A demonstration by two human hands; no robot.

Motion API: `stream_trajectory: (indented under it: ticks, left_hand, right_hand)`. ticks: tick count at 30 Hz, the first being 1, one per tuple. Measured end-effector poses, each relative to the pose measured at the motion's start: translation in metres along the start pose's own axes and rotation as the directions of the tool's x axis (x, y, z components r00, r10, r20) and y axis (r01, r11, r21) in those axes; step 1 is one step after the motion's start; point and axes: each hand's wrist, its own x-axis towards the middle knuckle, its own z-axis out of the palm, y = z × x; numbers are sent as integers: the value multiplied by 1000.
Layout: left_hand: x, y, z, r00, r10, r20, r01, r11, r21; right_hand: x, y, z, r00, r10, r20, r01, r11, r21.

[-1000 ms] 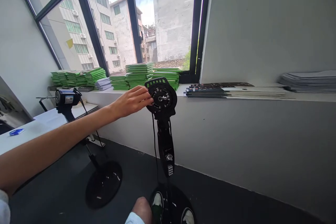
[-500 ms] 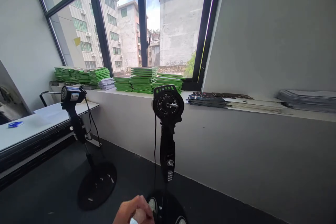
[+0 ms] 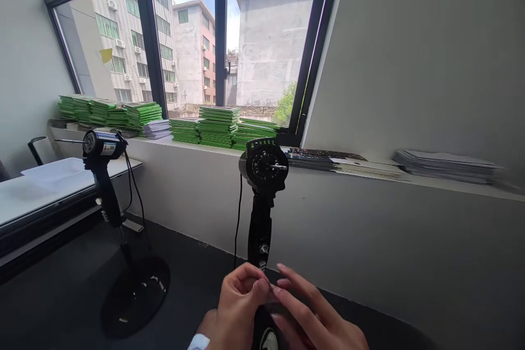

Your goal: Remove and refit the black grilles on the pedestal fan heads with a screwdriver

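My left hand [image 3: 240, 303] is closed in a pinch, thumb against the fingertips, low in the middle of the view. Whatever lies in that pinch is too small to make out. Beside it, my right hand [image 3: 318, 311] has its fingers stretched and apart, with one fingertip meeting the left fingertips. Just beyond both hands stands a fan motor head [image 3: 264, 167] with no blades or grille, its metal shaft pointing towards me. Its black control column [image 3: 260, 224] has silver knobs, and my hands hide the lower part.
A second bladeless stand fan [image 3: 104, 145] stands at left on a round black base [image 3: 135, 298]. Behind it, a white table [image 3: 12, 197] carries a clear plastic tray [image 3: 55, 169]. Green stacks [image 3: 217, 128] and grey flat sheets [image 3: 445, 167] line the window ledge.
My right hand has come into view and joined the left at the fingertips. The left hand has risen and shifted right. The view has turned slightly, bringing the tray into sight.
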Motion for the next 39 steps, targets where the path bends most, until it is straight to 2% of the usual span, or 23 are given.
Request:
stream_trajectory:
  ticks: [3,5,12,16,18,19,20,22,23,24,25,26,28,30,33,35,39]
  left_hand:
    - [2,2,6,996,-91,14,92,982,-167]
    - [6,2,7,995,-90,29,94,981,-170]
    - [27,6,-1,984,84,155,-104,986,127]
    - [31,32,-4,948,140,284,-214,944,251]
    - [41,52,-1,921,278,272,-349,899,265]
    - [51,63,2,889,385,246,-443,859,256]
    - [64,75,7,834,506,221,-549,802,234]
    - [98,96,21,671,714,202,-742,646,182]
    - [119,105,28,590,776,222,-807,567,163]
    - [139,113,36,538,803,256,-843,513,162]
    - [159,118,42,504,808,306,-863,475,171]
    - [177,122,48,489,790,370,-872,454,183]
    - [203,123,55,503,707,497,-860,464,211]
    - [217,120,57,524,642,560,-841,493,222]
    - [220,114,56,547,650,528,-827,517,221]
    - [217,113,56,564,657,500,-819,523,235]
    - [211,114,56,557,649,518,-825,502,258]
  right_hand:
    - [17,-7,0,1000,5,-31,-4,999,44]
    - [21,-6,1,1000,5,-26,-3,999,54]
    - [35,19,1,998,-59,-3,59,998,-31]
    - [60,24,-11,989,-146,-34,146,989,-8]
    - [77,25,-25,989,-144,-40,143,989,-36]
    - [86,26,-33,991,-129,-43,126,990,-55]
    - [97,27,-41,992,-115,-52,111,991,-73]
    - [120,33,-54,988,-120,-93,110,987,-114]
    - [132,37,-59,985,-133,-112,117,983,-139]
    - [144,42,-62,981,-147,-124,126,979,-163]
    - [156,47,-62,981,-155,-121,131,974,-186]
    - [168,52,-60,983,-156,-102,132,969,-210]
    - [189,63,-52,989,-146,-34,131,955,-267]
    - [204,71,-41,989,-144,37,148,925,-350]
    - [216,78,-29,979,-151,137,195,886,-421]
    - [220,80,-29,974,-124,188,192,894,-405]
    - [231,86,-39,979,8,205,46,965,-259]
